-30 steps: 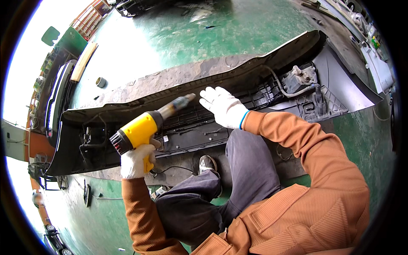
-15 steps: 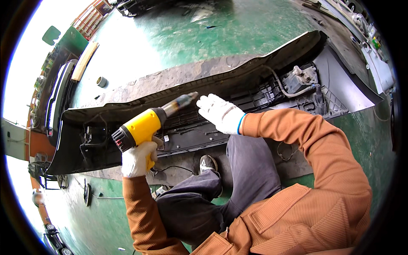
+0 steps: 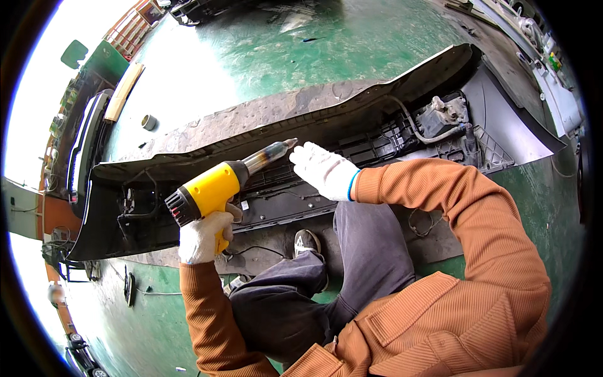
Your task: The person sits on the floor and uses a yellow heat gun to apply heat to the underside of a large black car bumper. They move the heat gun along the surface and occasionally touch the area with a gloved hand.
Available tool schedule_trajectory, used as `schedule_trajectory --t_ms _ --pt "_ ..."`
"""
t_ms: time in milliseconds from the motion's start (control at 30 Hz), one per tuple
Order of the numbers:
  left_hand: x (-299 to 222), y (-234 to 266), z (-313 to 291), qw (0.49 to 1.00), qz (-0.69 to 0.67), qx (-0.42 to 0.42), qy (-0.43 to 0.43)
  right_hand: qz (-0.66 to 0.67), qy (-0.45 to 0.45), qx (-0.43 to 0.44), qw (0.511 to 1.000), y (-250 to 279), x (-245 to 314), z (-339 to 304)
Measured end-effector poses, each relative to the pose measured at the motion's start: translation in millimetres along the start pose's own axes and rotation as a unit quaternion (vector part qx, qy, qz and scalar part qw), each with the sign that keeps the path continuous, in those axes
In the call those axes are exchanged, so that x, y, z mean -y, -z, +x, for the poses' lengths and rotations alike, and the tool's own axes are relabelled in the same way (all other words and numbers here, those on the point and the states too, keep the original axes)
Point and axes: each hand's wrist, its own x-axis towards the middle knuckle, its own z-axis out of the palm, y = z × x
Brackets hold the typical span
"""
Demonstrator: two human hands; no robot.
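A yellow heat gun (image 3: 213,187) with a black ribbed rear end is gripped by its handle in my gloved left hand (image 3: 204,237). Its heat-stained metal nozzle (image 3: 270,156) points up to the right. My right hand (image 3: 323,171), in a white glove with a blue cuff edge, is held out flat just right of the nozzle tip, fingers stretched and holding nothing. Below both hands a long car bumper (image 3: 100,210) lies with its hollow inside facing up. Toward its right end sits a grey metal unit (image 3: 443,116) with a curved pipe.
The bumper rests on a worn grey mat (image 3: 245,119) over a green floor. My shoe (image 3: 307,242) is against its near side, by a black cable (image 3: 260,247). Beyond the bumper's far side stands a small round can (image 3: 149,122). Car parts (image 3: 91,151) stand at the left.
The heat gun's nozzle tip has shifted slightly right and down. My right hand has dropped a touch, still flat beside the tip.
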Motion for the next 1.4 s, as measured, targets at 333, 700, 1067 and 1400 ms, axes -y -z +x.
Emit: schedule_trajectory --t_ms 333,700,1067,1400 --pt "27.1 17.2 8.3 0.969 -0.244 -0.014 -0.029 0.892 -0.181 -0.404 0.092 47.5 -49.5 26.4" --pt "29.7 17.1 11.4 0.973 -0.213 0.084 -0.015 0.91 -0.01 -0.413 0.02 82.8 -37.0 44.7" --pt "26.8 20.6 4.8 0.986 -0.155 0.054 -0.017 0.915 0.006 -0.404 0.018 76.7 -32.5 41.5" --pt "22.0 25.3 1.9 0.972 -0.234 -0.018 -0.028 0.924 -0.05 -0.36 0.116 83.2 -19.6 39.4"
